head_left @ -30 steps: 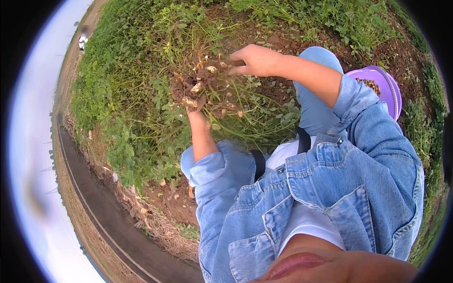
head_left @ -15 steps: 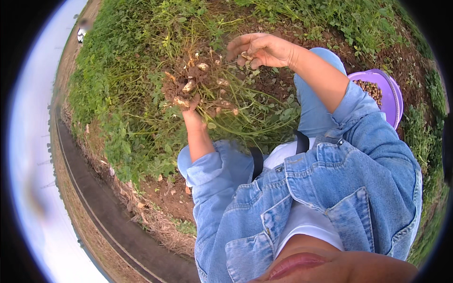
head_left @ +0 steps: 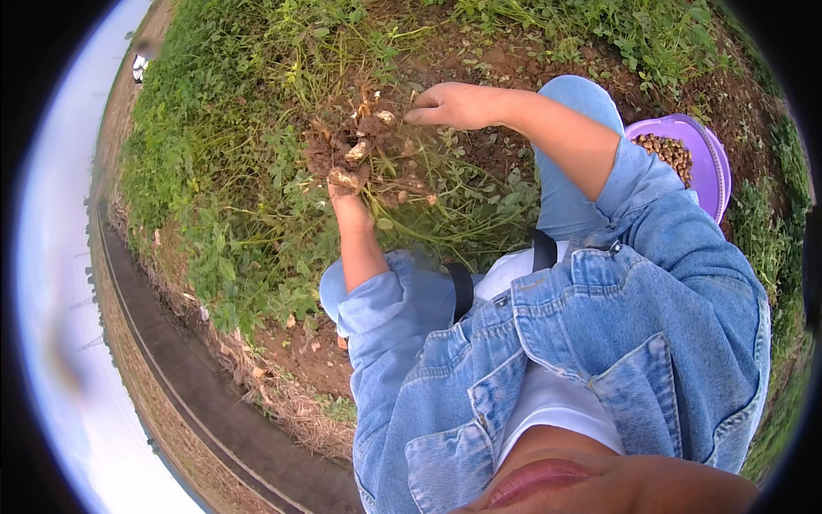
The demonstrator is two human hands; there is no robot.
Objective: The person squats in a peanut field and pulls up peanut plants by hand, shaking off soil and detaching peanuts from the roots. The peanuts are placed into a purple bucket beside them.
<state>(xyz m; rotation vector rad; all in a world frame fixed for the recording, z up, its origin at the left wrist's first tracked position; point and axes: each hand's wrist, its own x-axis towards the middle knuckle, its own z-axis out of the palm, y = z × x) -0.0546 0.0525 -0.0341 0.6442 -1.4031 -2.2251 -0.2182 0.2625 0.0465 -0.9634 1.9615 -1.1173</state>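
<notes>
My left hand (head_left: 349,206) is closed round an uprooted peanut plant (head_left: 377,146), just below its roots. The roots face up, caked with brown soil, and several pale peanut pods (head_left: 345,178) hang among them. Green stems trail from it toward my lap. To the right of the root clump is my right hand (head_left: 454,105), back turned up and fingers curled together toward the pods. Whatever those fingers hold is hidden beneath the hand.
A purple bucket (head_left: 712,167) with picked peanuts (head_left: 664,152) stands by my right knee. Leafy green plants (head_left: 197,128) grow ahead and to the left, with brown soil (head_left: 505,64) between them. A paved road (head_left: 188,364) runs at the far left.
My right hand has turned palm-down and moved slightly down and left, closer to the roots. The pod seen in its fingers before is now out of sight. My left hand keeps its grip.
</notes>
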